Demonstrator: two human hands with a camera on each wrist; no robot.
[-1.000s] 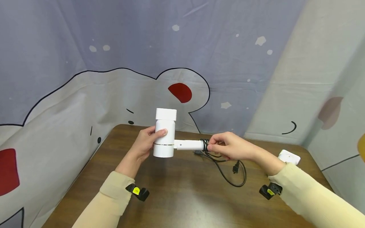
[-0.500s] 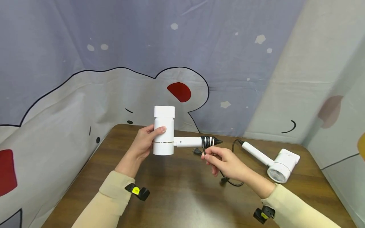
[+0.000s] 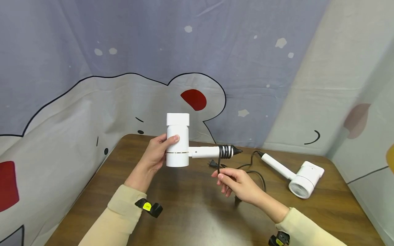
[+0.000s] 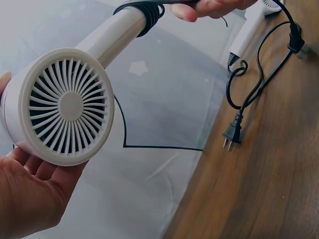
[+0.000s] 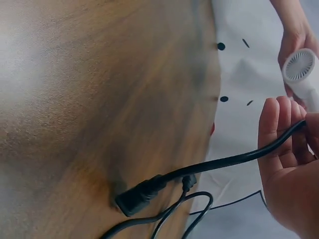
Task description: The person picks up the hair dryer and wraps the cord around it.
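A white hair dryer (image 3: 182, 145) hangs above the table, its handle pointing right. My left hand (image 3: 154, 153) grips its barrel, thumb across the front. Black cord (image 3: 226, 152) is wound in several turns round the handle's end. Below the handle, my right hand (image 3: 241, 184) pinches the cord between thumb and fingertips, a stretch running up to the coils. In the right wrist view the cord leads from my fingers to a black plug (image 5: 134, 199). The left wrist view shows the held dryer's round slatted grille (image 4: 70, 105).
A second white hair dryer (image 3: 303, 179) lies on the brown wooden table (image 3: 191, 212) at the right. Its black cord loops toward the middle, ending in a two-pin plug (image 3: 212, 164). Behind the table hangs a printed curtain (image 3: 147, 102).
From the handle's end, my right hand has moved down toward me, drawing the cord below the handle. More coils show round the handle. My left hand has stayed nearly still.
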